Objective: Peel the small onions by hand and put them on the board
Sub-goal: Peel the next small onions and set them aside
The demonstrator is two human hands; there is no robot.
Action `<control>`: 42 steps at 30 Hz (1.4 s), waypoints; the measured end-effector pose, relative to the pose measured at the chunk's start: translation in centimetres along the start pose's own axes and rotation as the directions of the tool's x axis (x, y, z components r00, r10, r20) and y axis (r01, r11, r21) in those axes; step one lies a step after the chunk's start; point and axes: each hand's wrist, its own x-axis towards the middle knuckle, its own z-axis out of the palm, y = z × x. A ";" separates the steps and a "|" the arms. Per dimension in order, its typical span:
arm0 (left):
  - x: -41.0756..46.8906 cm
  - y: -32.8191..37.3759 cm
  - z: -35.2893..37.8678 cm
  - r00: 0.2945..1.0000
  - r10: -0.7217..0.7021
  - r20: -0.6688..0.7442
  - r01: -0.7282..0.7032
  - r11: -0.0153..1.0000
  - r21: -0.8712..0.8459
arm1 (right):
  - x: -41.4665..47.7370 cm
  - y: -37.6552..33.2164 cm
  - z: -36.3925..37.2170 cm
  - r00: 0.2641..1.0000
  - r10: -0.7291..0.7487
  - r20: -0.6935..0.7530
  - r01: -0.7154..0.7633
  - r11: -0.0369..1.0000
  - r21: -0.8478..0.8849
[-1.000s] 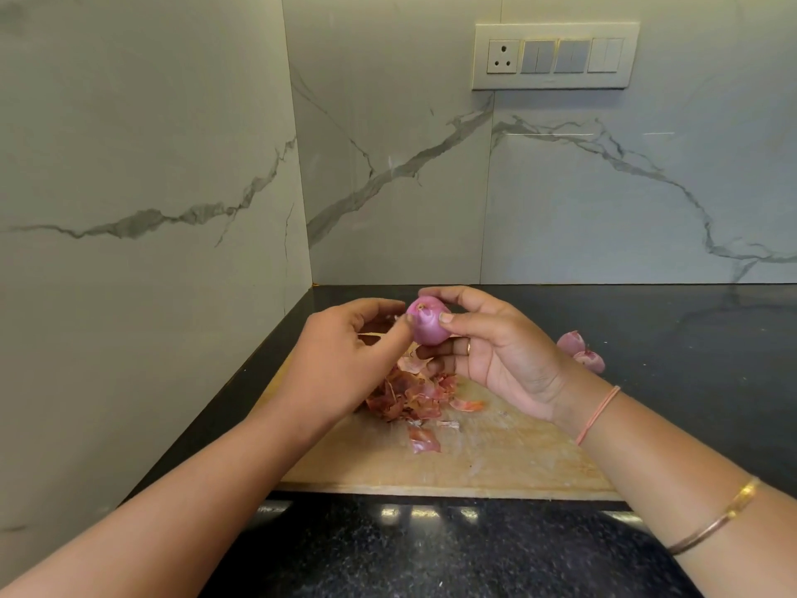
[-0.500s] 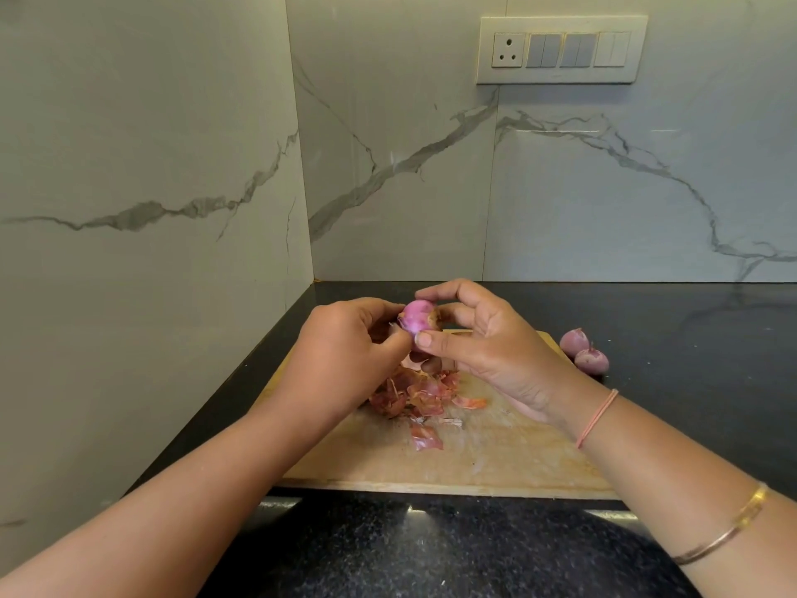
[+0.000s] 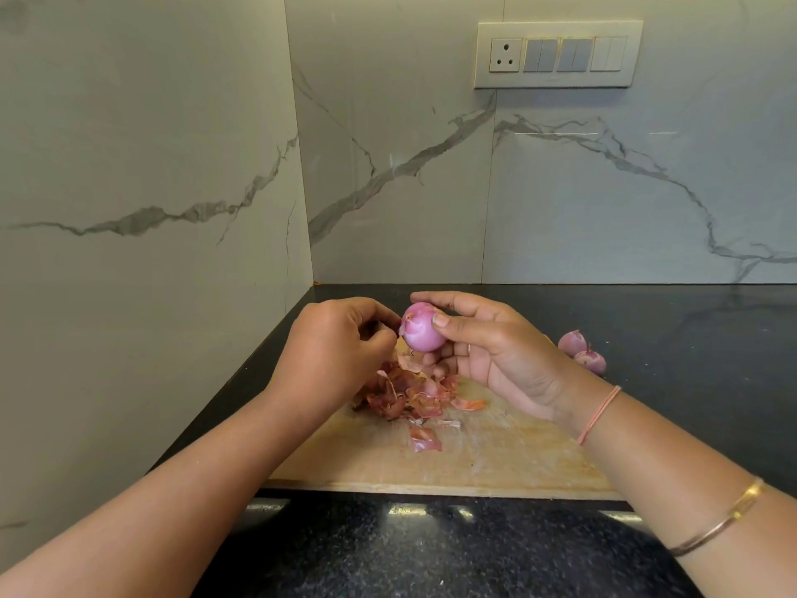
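Observation:
A small pink onion [image 3: 422, 328] is held up above the wooden board [image 3: 496, 459], pinched between the thumb and fingers of my right hand [image 3: 496, 351]. My left hand [image 3: 336, 347] sits just left of it, fingers curled, its fingertips at the onion's left end where a bit of skin sticks out. Whether those fingers pinch the skin is hidden. A heap of reddish onion skins [image 3: 409, 394] lies on the board under the hands. Two more small onions [image 3: 582, 353] rest on the black counter right of the board.
The board lies in the corner of a black stone counter [image 3: 431, 550], with marble walls at the left and behind. A socket and switch panel [image 3: 558, 53] is on the back wall. A loose skin piece [image 3: 425, 440] lies apart on the board.
My right hand has turned the onion so more of its smooth pink side shows. My left fingers have drawn slightly left, off the onion's top to its left end.

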 end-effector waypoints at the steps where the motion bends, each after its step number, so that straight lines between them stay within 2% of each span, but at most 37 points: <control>1: 0.0 0.0 0.0 1.000 -0.012 -0.007 0.011 1.000 -0.026 | 0.0 0.0 0.0 1.000 0.000 -0.004 0.000 1.000 0.017; 6: -0.5 0.7 0.0 0.998 -0.059 0.007 0.058 0.953 -0.298 | 0.2 0.0 -0.1 0.998 -0.017 -0.053 0.019 0.999 0.039; 10: -0.4 1.0 0.4 0.998 -0.049 0.034 0.058 0.946 -0.318 | 0.2 0.0 -0.2 0.998 -0.012 -0.060 0.015 0.999 0.047; 15: -0.1 0.8 0.7 0.986 -0.167 0.027 0.162 0.879 -0.448 | 0.1 0.0 0.1 0.999 -0.009 -0.052 0.010 1.000 0.024; 26: 0.0 0.8 0.7 0.981 -0.189 0.052 0.195 0.913 -0.359 | 0.1 0.1 0.2 0.999 0.013 -0.053 -0.014 1.000 -0.024; 31: 0.4 0.3 0.7 0.961 -0.276 0.031 0.259 0.850 -0.459 | 0.0 -0.1 0.2 1.000 0.026 0.006 -0.026 1.000 0.000; 36: 0.5 -0.3 0.7 0.947 -0.322 -0.001 0.290 0.857 -0.426 | 0.0 0.0 0.0 0.999 0.034 0.032 -0.035 0.999 0.009; 42: 0.0 0.1 0.6 0.967 -0.249 0.048 0.249 0.895 -0.370 | 0.1 0.1 -0.2 1.000 0.000 0.001 0.000 1.000 0.003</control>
